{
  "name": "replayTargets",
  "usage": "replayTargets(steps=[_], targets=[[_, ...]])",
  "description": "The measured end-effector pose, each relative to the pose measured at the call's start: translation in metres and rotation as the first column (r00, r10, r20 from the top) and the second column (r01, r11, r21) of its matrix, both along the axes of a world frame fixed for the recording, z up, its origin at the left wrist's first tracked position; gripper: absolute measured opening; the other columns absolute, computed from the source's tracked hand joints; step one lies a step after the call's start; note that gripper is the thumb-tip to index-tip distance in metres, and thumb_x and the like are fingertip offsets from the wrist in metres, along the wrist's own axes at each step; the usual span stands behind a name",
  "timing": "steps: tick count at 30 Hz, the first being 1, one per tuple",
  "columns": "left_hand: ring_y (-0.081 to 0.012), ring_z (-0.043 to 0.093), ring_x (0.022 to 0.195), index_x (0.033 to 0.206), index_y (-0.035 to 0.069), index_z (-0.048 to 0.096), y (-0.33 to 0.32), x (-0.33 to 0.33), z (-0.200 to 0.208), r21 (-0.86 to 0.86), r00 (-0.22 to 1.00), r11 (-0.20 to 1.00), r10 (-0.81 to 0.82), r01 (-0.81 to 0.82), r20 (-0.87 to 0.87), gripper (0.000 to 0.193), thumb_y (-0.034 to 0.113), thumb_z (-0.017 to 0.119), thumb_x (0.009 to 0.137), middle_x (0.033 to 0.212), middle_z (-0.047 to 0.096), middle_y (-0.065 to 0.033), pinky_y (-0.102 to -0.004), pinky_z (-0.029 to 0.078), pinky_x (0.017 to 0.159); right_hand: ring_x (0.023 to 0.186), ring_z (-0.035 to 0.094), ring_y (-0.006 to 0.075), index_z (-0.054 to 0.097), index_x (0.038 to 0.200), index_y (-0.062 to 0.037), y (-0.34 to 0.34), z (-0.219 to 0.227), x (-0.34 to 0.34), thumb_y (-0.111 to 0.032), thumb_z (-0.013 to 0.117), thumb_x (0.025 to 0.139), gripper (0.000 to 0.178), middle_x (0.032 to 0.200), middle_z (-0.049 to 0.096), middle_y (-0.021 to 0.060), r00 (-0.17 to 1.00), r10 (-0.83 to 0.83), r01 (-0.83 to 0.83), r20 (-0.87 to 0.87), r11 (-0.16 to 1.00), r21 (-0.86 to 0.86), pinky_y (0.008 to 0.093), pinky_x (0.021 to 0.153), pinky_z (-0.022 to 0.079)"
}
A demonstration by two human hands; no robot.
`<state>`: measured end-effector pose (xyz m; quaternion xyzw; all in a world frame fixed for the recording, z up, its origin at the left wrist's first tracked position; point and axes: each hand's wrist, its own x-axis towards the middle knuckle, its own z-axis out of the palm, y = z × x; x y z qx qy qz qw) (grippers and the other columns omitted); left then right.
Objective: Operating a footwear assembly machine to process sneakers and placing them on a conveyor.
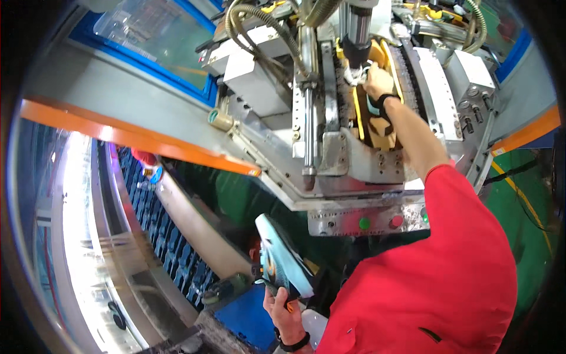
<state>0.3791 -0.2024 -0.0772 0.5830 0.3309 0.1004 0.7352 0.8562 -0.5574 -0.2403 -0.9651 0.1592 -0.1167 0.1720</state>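
Observation:
My left hand (284, 310) is closed round the heel end of a light blue shoe (283, 259) with black and orange parts, held low in front of me, sole side to the right. My right hand (377, 82) reaches into the machine under a dark round press head (357, 44). Its fingers are curled at a white, lace-like bunch (355, 75); their tips are partly hidden, so I cannot make out what they grip. Below that wrist a light blue patch (371, 107) shows between yellow-edged pads (358, 112) in the machine's slot.
Metal cylinders and hoses (259, 26) surround the slot. A front panel (365, 223) carries green and red buttons. An orange rail (141, 141) runs along the frame. To the left lie a conveyor (100, 236) with a dark piece on it and a blue surface (244, 318).

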Motion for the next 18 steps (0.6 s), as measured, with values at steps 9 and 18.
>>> replayTargets(steps=[9, 18], targets=[[-0.0143, 0.060, 0.076, 0.100, 0.007, 0.062, -0.018, -0.080, -0.049, -0.261, 0.892, 0.853, 0.422, -0.452, -0.163, 0.019, 0.023, 0.066, 0.090, 0.090, 0.066, -0.0024, -0.0215, 0.041, 0.058, 0.085, 0.062, 0.0412, 0.060, 0.098, -0.0018, 0.068, 0.086, -0.228, -0.009, 0.058, 0.083, 0.017, 0.086, 0.063, 0.0205, 0.781, 0.428, -0.567, 0.455, 0.791, 0.230, 0.0470, 0.074, 0.050], [-0.0189, 0.064, 0.089, 0.108, 0.003, 0.061, -0.045, -0.082, -0.047, -0.076, 0.962, 0.971, 0.212, -0.228, -0.175, 0.024, 0.019, 0.063, 0.091, 0.104, 0.067, -0.0081, -0.0288, 0.049, 0.072, 0.093, 0.059, 0.0301, 0.059, 0.089, -0.0061, 0.134, -0.116, -0.356, -0.015, 0.066, 0.078, 0.016, 0.097, 0.057, 0.0116, 0.646, 0.749, -0.757, 0.149, 0.604, 0.248, 0.0400, 0.068, 0.054]])
